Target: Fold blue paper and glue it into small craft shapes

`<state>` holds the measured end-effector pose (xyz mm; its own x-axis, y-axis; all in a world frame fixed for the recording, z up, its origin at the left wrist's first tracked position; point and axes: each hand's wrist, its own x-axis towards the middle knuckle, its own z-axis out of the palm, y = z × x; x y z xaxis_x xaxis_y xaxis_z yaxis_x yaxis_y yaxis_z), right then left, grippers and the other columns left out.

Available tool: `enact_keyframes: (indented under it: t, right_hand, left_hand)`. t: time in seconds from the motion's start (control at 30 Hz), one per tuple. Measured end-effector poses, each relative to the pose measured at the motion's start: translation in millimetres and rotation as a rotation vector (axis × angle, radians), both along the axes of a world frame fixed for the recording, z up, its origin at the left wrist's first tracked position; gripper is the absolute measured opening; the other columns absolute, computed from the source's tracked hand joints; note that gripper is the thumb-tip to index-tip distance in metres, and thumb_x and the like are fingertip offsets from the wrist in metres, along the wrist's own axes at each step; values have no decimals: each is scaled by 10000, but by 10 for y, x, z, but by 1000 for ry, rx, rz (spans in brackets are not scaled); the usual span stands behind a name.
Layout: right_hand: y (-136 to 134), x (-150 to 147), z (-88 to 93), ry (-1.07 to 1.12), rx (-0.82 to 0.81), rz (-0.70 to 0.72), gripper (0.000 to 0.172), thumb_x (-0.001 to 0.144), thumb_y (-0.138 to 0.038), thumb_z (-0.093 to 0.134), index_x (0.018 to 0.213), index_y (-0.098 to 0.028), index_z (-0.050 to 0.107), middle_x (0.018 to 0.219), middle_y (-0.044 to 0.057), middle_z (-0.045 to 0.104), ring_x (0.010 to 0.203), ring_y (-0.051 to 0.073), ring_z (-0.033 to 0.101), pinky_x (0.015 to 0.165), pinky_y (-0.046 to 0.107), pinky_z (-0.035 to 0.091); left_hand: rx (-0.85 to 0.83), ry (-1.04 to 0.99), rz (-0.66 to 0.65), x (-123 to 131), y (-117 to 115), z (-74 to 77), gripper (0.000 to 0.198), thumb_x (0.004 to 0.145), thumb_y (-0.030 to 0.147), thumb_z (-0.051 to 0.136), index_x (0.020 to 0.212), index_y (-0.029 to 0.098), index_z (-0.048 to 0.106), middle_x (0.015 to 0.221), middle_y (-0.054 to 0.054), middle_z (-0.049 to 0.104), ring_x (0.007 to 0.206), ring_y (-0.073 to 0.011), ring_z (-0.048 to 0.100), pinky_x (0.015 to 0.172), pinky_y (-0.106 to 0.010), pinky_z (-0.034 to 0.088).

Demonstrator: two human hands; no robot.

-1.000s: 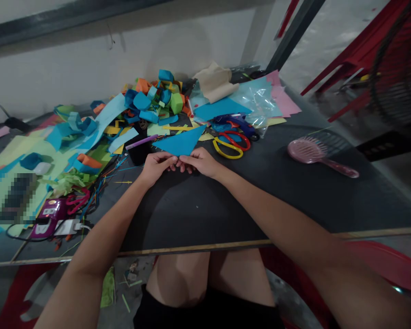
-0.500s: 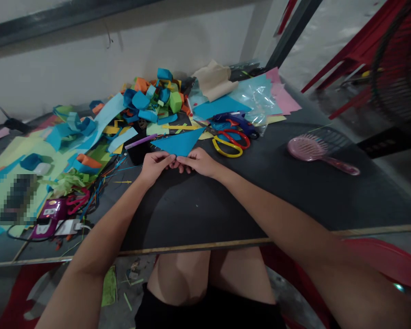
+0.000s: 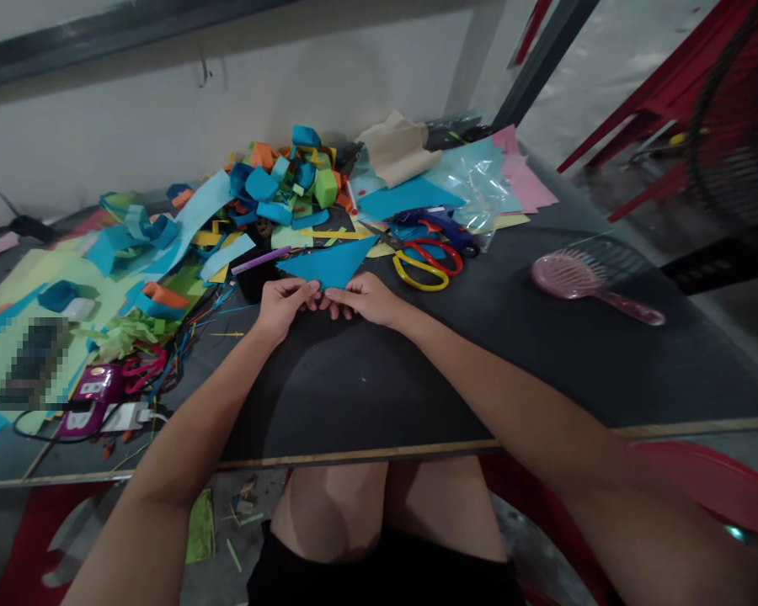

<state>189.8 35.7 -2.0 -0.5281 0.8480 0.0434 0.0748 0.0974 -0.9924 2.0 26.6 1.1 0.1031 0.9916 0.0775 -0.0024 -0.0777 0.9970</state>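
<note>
We pinch the near edge of the blue paper triangle (image 3: 328, 263) between the closed fingertips of our left hand (image 3: 284, 305) and right hand (image 3: 367, 299), the sheet pointing away just beyond them beside the scissors (image 3: 424, 263), apparently mid-crease, which calls for aligned edges and steady pressure.

I see a makeshift craft corner: a dark table (image 3: 543, 370) against a bare wall (image 3: 132, 126), heaped with coloured paper scraps (image 3: 271, 189), scissors (image 3: 426, 265) beside them.

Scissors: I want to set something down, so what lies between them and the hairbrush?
Nothing; the head view shows bare table between scissors and hairbrush.
</note>
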Motion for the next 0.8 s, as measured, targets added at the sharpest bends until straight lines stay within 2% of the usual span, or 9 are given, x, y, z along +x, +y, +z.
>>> enact_keyframes:
  t: [0.2, 0.3, 0.6, 0.8]
  right_hand:
    - [-3, 6, 9, 23, -22, 6, 468, 794, -573, 647, 778, -121, 767, 596, 38, 697, 445, 73, 524, 477, 221, 390]
    - [-5, 7, 3, 14, -11, 4, 450, 802, -557, 643, 784, -125, 770, 603, 37, 699, 446, 70, 517, 483, 221, 392]
    - [-20, 15, 21, -13, -4, 4, 446, 813, -541, 635, 784, -118, 773, 619, 50, 707, 463, 76, 527, 513, 226, 407]
    - [-24, 17, 24, -31, 9, 5, 450, 818, -543, 623, 788, -121, 776, 629, 56, 713, 468, 78, 529, 521, 229, 410]
  left_hand:
    - [-23, -123, 143, -4, 44, 51, 354, 614, 481, 842, 603, 157, 700, 571, 1, 630, 475, -53, 516, 458, -194, 362]
    - [-19, -141, 164, -16, 65, 43, 344, 618, 469, 842, 608, 158, 695, 556, 9, 611, 482, -52, 513, 463, -191, 371]
    - [-77, -303, 323, -65, 151, 61, 184, 682, 303, 812, 681, 157, 698, 604, 28, 639, 462, -15, 490, 457, -155, 373]
    - [-98, -334, 370, -67, 167, 80, 126, 663, 235, 777, 646, 158, 679, 574, 32, 620, 459, -18, 479, 470, -157, 379]
